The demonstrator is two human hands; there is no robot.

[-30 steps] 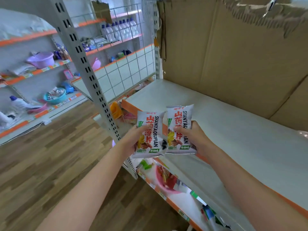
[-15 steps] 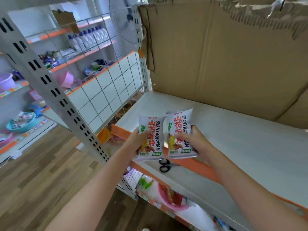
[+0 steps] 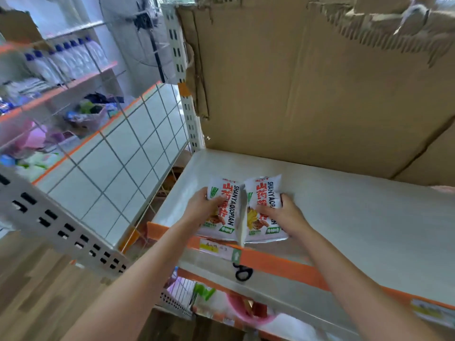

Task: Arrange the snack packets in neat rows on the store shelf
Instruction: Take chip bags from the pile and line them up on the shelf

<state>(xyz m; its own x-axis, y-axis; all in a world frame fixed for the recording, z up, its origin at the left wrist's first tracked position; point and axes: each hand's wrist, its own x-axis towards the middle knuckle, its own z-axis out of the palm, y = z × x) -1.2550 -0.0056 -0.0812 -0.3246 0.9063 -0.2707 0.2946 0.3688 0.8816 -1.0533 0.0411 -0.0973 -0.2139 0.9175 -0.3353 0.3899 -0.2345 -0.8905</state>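
Two white snack packets with red and black lettering lie side by side over the front left corner of the white store shelf [image 3: 344, 217]. My left hand [image 3: 200, 207] grips the left packet [image 3: 225, 207] by its left edge. My right hand [image 3: 283, 214] grips the right packet [image 3: 262, 193], thumb across its front. Both packets' lower ends reach the shelf's orange front strip [image 3: 278, 263]. Whether they rest flat on the shelf I cannot tell.
Brown cardboard [image 3: 307, 82] backs the shelf. A white wire grid panel [image 3: 128, 153] closes its left side. Black scissors [image 3: 242, 273] lie on the shelf below, beside a pink bowl [image 3: 246, 313]. Other racks with bottles [image 3: 66, 60] stand at the left.
Both hands have carried the packets forward and down, from the air in front of the rack onto the front left corner of the shelf. The view has moved closer.
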